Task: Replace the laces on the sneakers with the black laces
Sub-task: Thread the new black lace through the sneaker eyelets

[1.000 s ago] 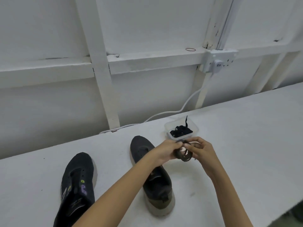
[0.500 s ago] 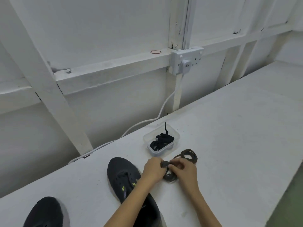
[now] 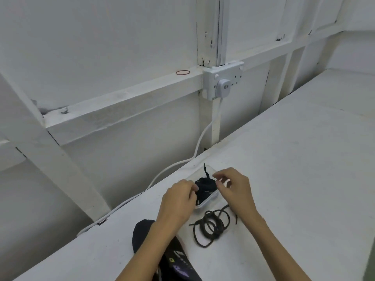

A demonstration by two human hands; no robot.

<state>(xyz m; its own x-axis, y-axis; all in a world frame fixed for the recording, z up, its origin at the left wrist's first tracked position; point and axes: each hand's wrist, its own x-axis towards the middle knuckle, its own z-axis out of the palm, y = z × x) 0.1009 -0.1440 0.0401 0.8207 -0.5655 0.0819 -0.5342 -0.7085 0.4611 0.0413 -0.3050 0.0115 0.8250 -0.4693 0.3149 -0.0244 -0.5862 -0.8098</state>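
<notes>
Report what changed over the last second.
Both hands let go of the coiled lace, which now lies on the table by the tub. The left hand moved to the tub and pinches the black laces; the right hand reaches beside it. Tub and sneaker stayed put.

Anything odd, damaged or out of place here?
A red rubber band lies on the wall ledge, left of the socket. Paint is chipped on the post above it. Otherwise nothing stands out.
</notes>
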